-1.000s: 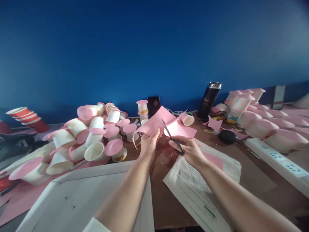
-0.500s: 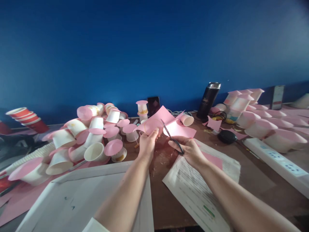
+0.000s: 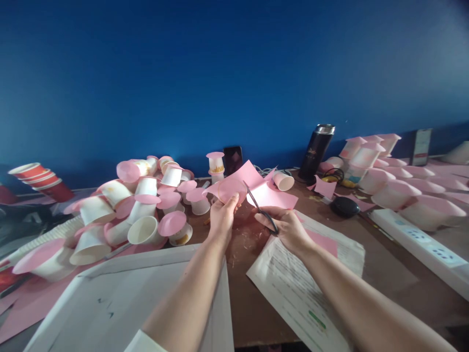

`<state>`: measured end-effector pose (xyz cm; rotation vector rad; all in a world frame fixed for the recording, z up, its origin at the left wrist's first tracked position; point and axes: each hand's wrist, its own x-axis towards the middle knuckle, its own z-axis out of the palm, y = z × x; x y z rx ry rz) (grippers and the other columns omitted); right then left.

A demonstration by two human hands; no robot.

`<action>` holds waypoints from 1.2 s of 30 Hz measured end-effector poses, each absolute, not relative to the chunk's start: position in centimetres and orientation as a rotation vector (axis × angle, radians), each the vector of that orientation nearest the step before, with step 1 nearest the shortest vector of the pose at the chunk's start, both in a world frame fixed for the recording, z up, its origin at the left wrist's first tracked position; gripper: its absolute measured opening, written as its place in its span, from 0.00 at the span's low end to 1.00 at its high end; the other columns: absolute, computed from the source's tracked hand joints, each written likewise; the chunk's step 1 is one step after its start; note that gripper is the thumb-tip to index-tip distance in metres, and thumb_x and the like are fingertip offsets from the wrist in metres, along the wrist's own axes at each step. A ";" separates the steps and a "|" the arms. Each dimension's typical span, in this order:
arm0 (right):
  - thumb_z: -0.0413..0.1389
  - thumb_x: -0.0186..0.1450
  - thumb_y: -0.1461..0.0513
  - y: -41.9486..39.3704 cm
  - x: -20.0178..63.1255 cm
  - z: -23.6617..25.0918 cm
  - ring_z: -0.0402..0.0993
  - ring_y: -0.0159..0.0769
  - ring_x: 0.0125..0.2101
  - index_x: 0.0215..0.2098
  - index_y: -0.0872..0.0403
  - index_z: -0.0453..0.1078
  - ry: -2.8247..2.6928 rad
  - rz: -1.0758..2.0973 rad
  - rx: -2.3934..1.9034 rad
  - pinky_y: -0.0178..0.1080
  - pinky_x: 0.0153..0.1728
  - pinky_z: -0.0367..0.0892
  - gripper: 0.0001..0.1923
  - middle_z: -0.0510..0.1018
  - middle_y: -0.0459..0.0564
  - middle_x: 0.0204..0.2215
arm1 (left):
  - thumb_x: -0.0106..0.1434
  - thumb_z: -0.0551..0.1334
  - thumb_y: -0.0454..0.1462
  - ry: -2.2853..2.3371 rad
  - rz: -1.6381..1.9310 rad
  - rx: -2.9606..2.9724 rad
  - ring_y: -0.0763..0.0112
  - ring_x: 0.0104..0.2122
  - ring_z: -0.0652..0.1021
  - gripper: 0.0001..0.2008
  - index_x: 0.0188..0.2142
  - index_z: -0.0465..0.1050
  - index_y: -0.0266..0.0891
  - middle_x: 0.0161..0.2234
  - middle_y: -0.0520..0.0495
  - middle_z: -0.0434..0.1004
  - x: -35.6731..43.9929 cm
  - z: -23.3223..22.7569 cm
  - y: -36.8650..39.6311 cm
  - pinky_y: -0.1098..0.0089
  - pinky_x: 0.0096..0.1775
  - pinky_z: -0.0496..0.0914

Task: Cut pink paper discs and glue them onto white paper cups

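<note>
My left hand [image 3: 224,214] pinches a sheet of pink paper [image 3: 230,186], thumb on top, with a faint round outline showing on it. My right hand [image 3: 287,227] is closed round the black handles of a pair of scissors [image 3: 262,210]. The blades point up and away, close to the right edge of the held sheet; whether they touch it I cannot tell. Behind the scissors lies more cut pink paper [image 3: 274,195]. Left of my left hand stand white paper cups [image 3: 142,231] in a heap, many with pink paper discs [image 3: 172,223] on their bases.
A black thermos [image 3: 315,154] and a dark phone [image 3: 233,160] stand by the blue wall. At right are a black round object [image 3: 345,207], a white power strip [image 3: 421,244] and more pink-topped cups [image 3: 395,195]. A white board [image 3: 146,293] and a printed sheet [image 3: 304,293] lie in front.
My left hand has shifted slightly left and the held paper has turned a little with it. My right hand and the scissors look nearly unmoved.
</note>
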<state>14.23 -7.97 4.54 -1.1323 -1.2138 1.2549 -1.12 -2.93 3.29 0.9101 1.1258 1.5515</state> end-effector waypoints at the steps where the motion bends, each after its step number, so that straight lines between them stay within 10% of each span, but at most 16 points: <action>1: 0.68 0.49 0.48 -8.0 14.2 4.5 0.64 0.28 0.23 0.38 0.56 0.80 -1.215 1.255 -1.134 0.35 0.25 0.60 0.25 0.75 0.45 0.23 | 0.48 0.71 0.50 1.127 1.552 0.911 0.73 0.24 0.72 0.20 0.27 0.76 0.34 0.21 0.49 0.74 -1.1 3.3 -2.9 0.72 0.30 0.63; 36: 0.67 0.51 0.48 -8.0 14.3 4.5 0.68 0.30 0.26 0.40 0.54 0.78 -1.254 1.299 -1.122 0.36 0.29 0.63 0.24 0.77 0.47 0.28 | 0.50 0.69 0.51 1.232 1.481 1.074 0.71 0.23 0.72 0.20 0.24 0.76 0.35 0.22 0.46 0.75 -1.2 3.6 -3.4 0.70 0.29 0.63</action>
